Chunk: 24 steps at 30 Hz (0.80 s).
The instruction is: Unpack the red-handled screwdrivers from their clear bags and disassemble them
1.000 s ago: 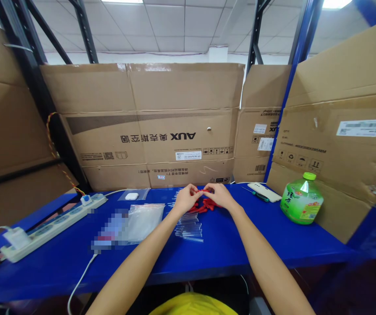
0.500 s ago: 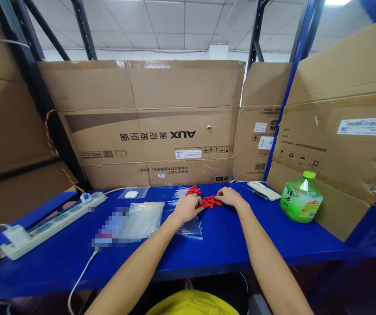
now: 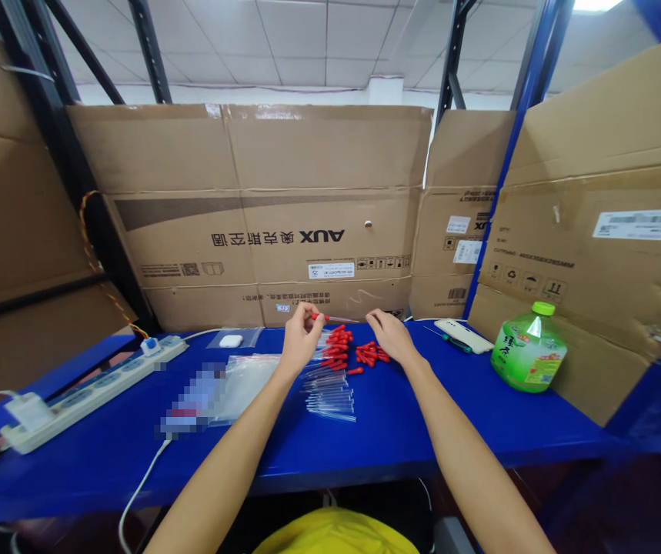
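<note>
My left hand [image 3: 301, 337] pinches a dropper by its red rubber bulb [image 3: 321, 317], holding it level above the table. Its thin clear tube [image 3: 342, 319] points right. Beside the tube's tip, my right hand [image 3: 388, 335] has its fingertips pressed together; whether they touch the tip or hold anything I cannot tell. Below lies a row of droppers with red bulbs fitted [image 3: 338, 348]. Several loose red bulbs [image 3: 372, 354] sit in a heap to their right, and one single bulb [image 3: 356, 371] lies nearer me. Clear tubes without bulbs [image 3: 330, 400] are spread closer to the front.
Clear plastic bags [image 3: 249, 385] and a pixelated item [image 3: 195, 400] lie left on the blue table [image 3: 388, 431]. A power strip [image 3: 99, 392] is farther left. At right stand a green bottle [image 3: 529, 350], a screwdriver [image 3: 457, 343] and a pale flat object [image 3: 469, 335]. Cardboard [image 3: 284, 154] walls the back.
My left hand has risen up and left from the red bulbs, now with a dropper in it. My right hand has drawn slightly up and left, off the loose bulb heap.
</note>
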{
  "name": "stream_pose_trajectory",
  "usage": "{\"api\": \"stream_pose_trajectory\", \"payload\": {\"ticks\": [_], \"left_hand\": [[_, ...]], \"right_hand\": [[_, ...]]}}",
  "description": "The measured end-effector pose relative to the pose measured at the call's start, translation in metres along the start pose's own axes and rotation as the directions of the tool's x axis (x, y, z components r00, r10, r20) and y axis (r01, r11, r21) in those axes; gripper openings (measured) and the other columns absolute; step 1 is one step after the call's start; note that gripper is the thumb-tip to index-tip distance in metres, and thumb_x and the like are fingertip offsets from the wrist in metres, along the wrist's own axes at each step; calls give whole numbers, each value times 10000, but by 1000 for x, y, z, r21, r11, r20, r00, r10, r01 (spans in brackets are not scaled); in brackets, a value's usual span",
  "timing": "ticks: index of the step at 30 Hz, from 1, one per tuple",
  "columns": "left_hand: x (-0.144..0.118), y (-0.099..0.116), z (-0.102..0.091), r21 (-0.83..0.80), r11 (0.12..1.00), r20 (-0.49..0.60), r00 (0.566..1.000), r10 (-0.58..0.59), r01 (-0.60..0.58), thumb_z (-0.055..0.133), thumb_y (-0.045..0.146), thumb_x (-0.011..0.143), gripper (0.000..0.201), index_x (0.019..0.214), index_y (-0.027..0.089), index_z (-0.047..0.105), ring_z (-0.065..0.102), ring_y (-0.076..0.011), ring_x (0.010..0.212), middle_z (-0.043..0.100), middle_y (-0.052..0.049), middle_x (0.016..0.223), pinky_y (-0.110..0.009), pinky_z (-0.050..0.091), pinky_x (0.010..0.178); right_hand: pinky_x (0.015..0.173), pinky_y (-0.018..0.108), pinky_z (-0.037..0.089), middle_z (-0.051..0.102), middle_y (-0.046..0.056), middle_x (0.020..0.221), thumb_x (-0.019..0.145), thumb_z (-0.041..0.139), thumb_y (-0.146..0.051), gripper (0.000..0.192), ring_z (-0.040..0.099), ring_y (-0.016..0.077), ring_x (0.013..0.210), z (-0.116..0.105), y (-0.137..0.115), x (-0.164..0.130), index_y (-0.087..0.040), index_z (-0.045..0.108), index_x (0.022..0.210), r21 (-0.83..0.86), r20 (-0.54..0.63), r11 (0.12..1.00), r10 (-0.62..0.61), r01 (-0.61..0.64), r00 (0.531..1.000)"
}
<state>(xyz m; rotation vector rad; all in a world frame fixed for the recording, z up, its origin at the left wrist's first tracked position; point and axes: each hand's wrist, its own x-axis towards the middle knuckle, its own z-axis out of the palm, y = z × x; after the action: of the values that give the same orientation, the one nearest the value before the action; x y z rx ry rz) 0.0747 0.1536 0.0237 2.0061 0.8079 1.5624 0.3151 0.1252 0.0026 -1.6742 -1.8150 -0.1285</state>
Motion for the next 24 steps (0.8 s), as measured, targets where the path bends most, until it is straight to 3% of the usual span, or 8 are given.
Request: {"api": "stream_pose_trajectory", "payload": {"ticks": [3, 6, 11, 15, 18, 24], "left_hand": [[1, -5, 1, -9, 999, 13, 999, -35, 35, 531, 388, 949, 181, 937, 212, 490, 531, -112, 582, 642, 9, 767, -227, 382, 574], [1, -8, 0, 63, 998, -12, 1000, -12, 13, 537, 387, 954, 184, 928, 204, 528, 565, -128, 639, 652, 0, 760, -235, 402, 618], [-4, -11, 6, -9, 1000, 104, 995, -6, 7, 542, 388, 954, 192, 924, 199, 557, 554, -123, 633, 647, 11, 732, -229, 401, 620], [-5, -14, 12, -41, 998, 153, 987, -50, 57, 563, 416, 936, 236, 899, 186, 602, 519, -118, 596, 633, 16, 685, -226, 387, 595], [-1, -18, 9, -95, 990, 145, 985, -94, 109, 588, 441, 914, 264, 871, 181, 608, 524, -121, 592, 653, 5, 680, -226, 395, 591], [4, -20, 5, -131, 982, 102, 987, -123, 136, 630, 466, 880, 296, 822, 177, 604, 534, -119, 573, 627, 7, 636, -220, 399, 576]], "right_hand": [[974, 336, 406, 643, 119, 1264, 1033, 355, -286, 370, 554, 227, 1156, -2, -26, -2, -179, 541, 1334, -43, -174, 973, -230, 226, 958], [964, 377, 390, 624, 144, 1293, 969, 393, -176, 433, 536, 265, 1153, -4, -43, -6, -149, 505, 1387, -141, -220, 956, -284, 257, 933], [921, 346, 403, 686, 140, 1216, 1039, 367, -285, 381, 616, 247, 1092, 3, -63, -12, -162, 500, 1374, -171, -25, 928, -339, 330, 940], [718, 290, 424, 757, 108, 959, 1083, 265, -359, 370, 711, 244, 859, 16, -75, -13, -176, 569, 1189, -263, 192, 940, -170, 218, 966], [665, 279, 414, 760, 114, 949, 1087, 232, -362, 381, 728, 253, 841, 21, -78, -13, -174, 558, 1146, -323, 196, 928, -124, 184, 973], [640, 251, 396, 762, 127, 922, 1090, 225, -336, 362, 735, 237, 831, 20, -79, -10, -161, 540, 1133, -319, 188, 918, -182, 235, 965]]}}
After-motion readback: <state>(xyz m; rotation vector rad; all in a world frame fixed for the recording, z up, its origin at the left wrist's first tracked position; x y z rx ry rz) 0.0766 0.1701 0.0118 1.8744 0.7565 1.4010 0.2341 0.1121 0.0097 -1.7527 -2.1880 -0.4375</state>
